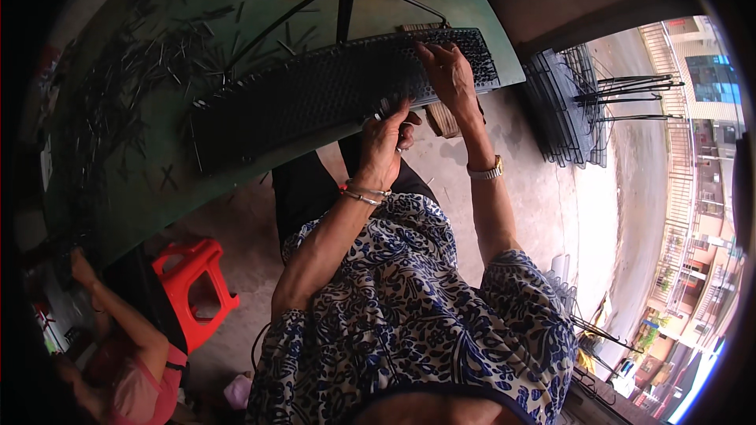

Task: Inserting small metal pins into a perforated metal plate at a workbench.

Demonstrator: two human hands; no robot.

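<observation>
A long black mesh panel [307,94] with a honeycomb-like grid lies across the near edge of the green table [150,197]. My right hand [450,75] is over the panel's right end, its thumb and fingers pinched together at the grid; what they hold is too small to tell. At the panel's front edge my left hand [384,138] is closed with the fingers curled, and small shiny bits show by its fingertips. I cannot make out what it grips. A black metal rod frame [345,12] stands behind the panel, its legs spreading sideways.
Many thin dark strips [134,71] lie scattered over the table's left side. A brown block [442,120] shows under the panel's front edge. Black wire racks [563,106] are stacked at the right. A red stool [197,291] and another person [146,370] are at lower left.
</observation>
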